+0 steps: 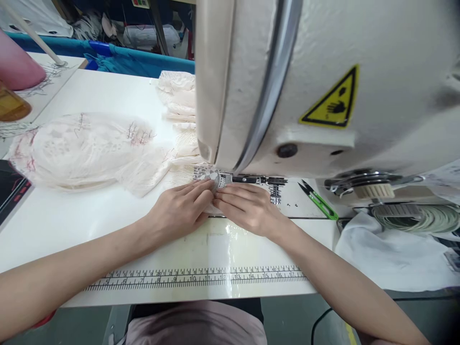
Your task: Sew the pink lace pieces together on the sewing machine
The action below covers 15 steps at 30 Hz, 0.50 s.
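Side by side at the foot of a large sewing machine (247, 96), my two hands meet over pale, sheer lace fabric (97, 153). My left hand (181, 206) bends its fingers down onto the cloth, just left of the presser foot area. Fingers together, my right hand (247, 206) presses the same fabric from the right, below the black and silver metal parts (247, 179). Only a little cloth shows between the fingertips, and the needle is hidden. The rest of the fabric spreads leftward over the table (118, 235) and gathers behind the machine head.
Green thread snips (321, 201) lie right of the machine foot. A printed ruler (208, 277) runs along the table's front edge. White cloth (388, 258) lies at right. A pink thread cone (21, 64) and a black panel (12, 189) stand at left.
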Each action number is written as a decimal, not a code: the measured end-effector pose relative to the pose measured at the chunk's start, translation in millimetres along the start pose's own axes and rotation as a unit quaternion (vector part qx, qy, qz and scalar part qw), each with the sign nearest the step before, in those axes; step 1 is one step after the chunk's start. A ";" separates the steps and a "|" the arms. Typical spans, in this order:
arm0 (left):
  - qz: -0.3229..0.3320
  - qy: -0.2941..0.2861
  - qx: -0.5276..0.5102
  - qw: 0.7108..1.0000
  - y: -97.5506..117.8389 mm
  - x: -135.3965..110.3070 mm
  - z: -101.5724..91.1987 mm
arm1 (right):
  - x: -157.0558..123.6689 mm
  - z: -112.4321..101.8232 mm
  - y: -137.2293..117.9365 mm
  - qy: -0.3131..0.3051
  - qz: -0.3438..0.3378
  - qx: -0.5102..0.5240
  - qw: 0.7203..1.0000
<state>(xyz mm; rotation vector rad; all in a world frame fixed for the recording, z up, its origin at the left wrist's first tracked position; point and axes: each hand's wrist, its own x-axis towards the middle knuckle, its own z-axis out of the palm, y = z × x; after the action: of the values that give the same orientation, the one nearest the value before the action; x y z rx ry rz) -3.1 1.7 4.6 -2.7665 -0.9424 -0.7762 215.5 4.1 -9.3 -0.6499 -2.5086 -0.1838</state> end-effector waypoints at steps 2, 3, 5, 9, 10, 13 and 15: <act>-0.003 -0.003 0.007 1.000 -0.6 0.4 0.6 | -0.6 1.1 0.6 -0.004 0.005 -0.005 1.000; -0.004 -0.006 0.010 1.000 -0.8 0.4 1.0 | -0.8 1.5 0.8 -0.009 0.009 -0.008 1.000; -0.005 -0.012 0.018 1.000 -1.2 0.2 1.9 | -1.1 1.8 1.0 -0.016 0.018 -0.014 1.000; -0.007 -0.021 0.033 0.999 -1.1 -0.6 3.3 | -1.4 2.1 1.0 -0.010 0.023 -0.020 0.999; -0.008 -0.023 0.035 0.999 -0.8 -0.6 3.4 | -1.7 2.3 1.2 -0.008 0.024 -0.020 0.999; -0.011 -0.030 0.041 0.999 -0.1 0.0 3.5 | -3.4 3.2 3.0 -0.009 0.034 -0.013 0.999; -0.010 -0.034 0.049 0.998 0.3 0.6 3.4 | -4.2 3.4 5.2 -0.012 0.038 0.002 0.999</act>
<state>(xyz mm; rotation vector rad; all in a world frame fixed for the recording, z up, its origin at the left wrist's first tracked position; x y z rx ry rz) -1.1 2.7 2.0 -2.7190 -0.9945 -0.6243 219.6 7.8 -14.5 -0.7475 -2.5022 -0.1433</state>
